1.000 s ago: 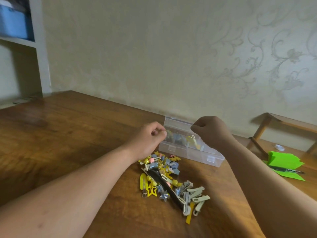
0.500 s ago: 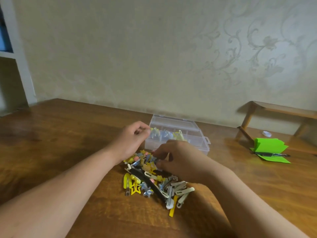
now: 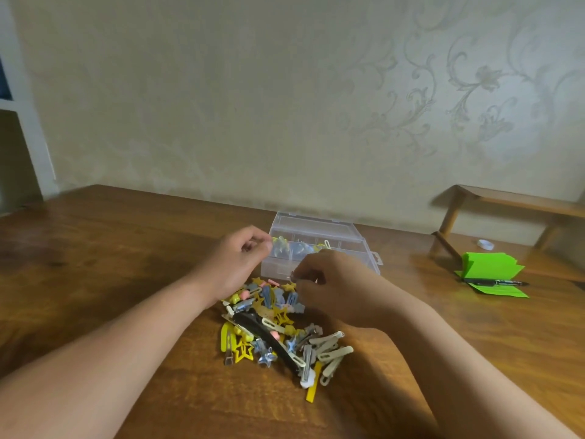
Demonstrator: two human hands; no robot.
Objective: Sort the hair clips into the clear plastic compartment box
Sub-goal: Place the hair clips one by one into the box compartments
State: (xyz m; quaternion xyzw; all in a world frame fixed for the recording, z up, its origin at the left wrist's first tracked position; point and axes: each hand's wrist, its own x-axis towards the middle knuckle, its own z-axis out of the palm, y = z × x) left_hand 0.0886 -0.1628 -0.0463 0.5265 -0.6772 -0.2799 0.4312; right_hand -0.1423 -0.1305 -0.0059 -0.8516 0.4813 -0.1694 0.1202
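Note:
A clear plastic compartment box (image 3: 364, 245) stands open on the wooden table, with several yellow and blue clips in its front compartments. A pile of hair clips (image 3: 278, 331) lies in front of it: yellow stars, blue, pink, beige snap clips and one long black clip (image 3: 259, 326). My left hand (image 3: 237, 261) is curled at the box's left front corner, and nothing shows between its fingers. My right hand (image 3: 338, 286) hovers over the far side of the pile and pinches a small grey clip (image 3: 292, 275) at its fingertips.
At the right lie a green paper pad (image 3: 489, 267) with a black pen (image 3: 493, 282) on it and a small white cap (image 3: 486, 244). A low wooden stand (image 3: 506, 201) is against the wall behind them. A white shelf edge (image 3: 22, 122) is at far left.
My right hand came down from above the box to the pile and now pinches a small clip there. My left hand has stayed at the box's left corner.

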